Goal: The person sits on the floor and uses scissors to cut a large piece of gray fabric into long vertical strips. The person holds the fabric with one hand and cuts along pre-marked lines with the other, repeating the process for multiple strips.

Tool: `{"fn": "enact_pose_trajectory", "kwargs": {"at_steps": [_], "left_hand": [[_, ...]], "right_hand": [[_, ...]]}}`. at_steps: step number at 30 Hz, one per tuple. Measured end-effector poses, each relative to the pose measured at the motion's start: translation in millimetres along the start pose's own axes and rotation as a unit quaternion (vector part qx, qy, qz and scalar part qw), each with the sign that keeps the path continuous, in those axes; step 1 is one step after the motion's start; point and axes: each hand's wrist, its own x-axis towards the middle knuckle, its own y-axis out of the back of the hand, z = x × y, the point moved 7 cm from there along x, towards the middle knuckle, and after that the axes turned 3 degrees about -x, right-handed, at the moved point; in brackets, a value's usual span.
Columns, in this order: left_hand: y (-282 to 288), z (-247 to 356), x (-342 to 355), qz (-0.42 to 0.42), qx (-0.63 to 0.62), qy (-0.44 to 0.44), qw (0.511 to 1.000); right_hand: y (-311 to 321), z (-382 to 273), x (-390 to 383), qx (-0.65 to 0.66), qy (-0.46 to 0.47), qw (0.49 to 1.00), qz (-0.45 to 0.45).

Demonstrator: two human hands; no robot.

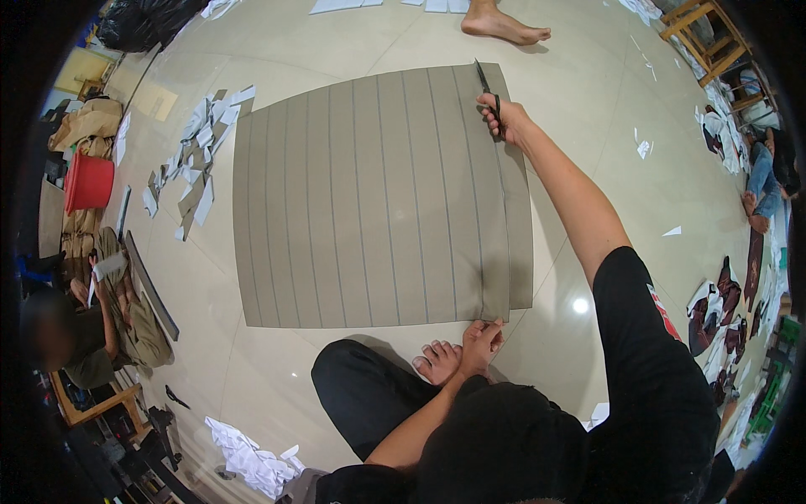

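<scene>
A large taupe sheet with dark lengthwise stripes (361, 202) lies spread on the floor in front of me. Along its right side a narrow band (519, 218) of the same colour shows beside the striped part. At the far right edge, my right hand (504, 122) is closed round the handles of black scissors (495, 107), whose blades point away from me over the sheet. My left hand (481, 340) pinches the near edge by the right corner, close to my bare foot (437, 361). Whether the sheet is cloth or paper I cannot tell.
Taupe and white offcuts (201, 143) lie scattered left of the sheet. A person (117, 311) sits at the left near a red bucket (89, 181). Another person's bare foot (504, 23) rests beyond the far edge. Crumpled white material (252, 449) sits at lower left; a wooden stool (709, 38) stands far right.
</scene>
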Motion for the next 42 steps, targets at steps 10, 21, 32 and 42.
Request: {"fn": "enact_pose_trajectory", "kwargs": {"at_steps": [10,21,32,42], "left_hand": [[2.8,-3.5,2.0,0.0,0.017,-0.004,1.0],[-3.2,4.1,-4.4,-0.003,-0.002,0.014,1.0],[-2.1,2.1,-3.6,0.007,0.003,0.016,1.0],[-4.6,-4.4,7.0,-0.051,0.09,0.014,0.994]], "right_hand": [[-0.8,-2.2,4.4,-0.009,0.014,1.0,-0.015],[39.1,-57.7,39.8,-0.025,0.029,0.998,-0.057],[82.1,-91.6,42.5,-0.064,0.042,0.997,0.007],[80.7,-18.0,-62.8,-0.102,0.113,0.987,0.052]]}}
